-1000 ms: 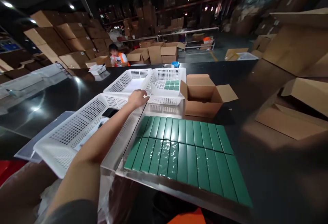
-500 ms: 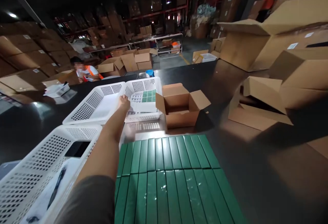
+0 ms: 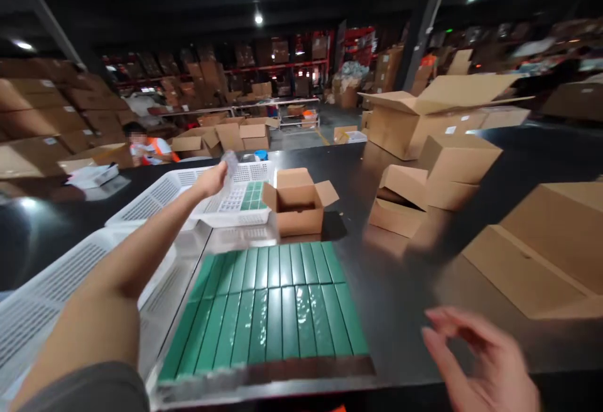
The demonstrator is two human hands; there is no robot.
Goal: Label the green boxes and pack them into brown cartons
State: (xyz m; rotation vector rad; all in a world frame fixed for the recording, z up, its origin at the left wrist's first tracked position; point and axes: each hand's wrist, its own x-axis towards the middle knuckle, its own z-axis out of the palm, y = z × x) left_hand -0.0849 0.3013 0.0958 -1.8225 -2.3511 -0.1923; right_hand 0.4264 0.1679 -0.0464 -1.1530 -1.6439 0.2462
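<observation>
Left hand [image 3: 210, 181] pinches clear sheet [image 3: 230, 162] above white basket [image 3: 235, 201]; no legible writing.

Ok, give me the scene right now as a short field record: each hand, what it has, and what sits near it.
left hand: raised over the white basket, pinching a small clear blurred piece
right hand: open, empty, low over the black table
basket contents: a few green boxes
near front: block of green boxes in two rows
beside basket: open cardboard box
background: person in an orange vest
</observation>
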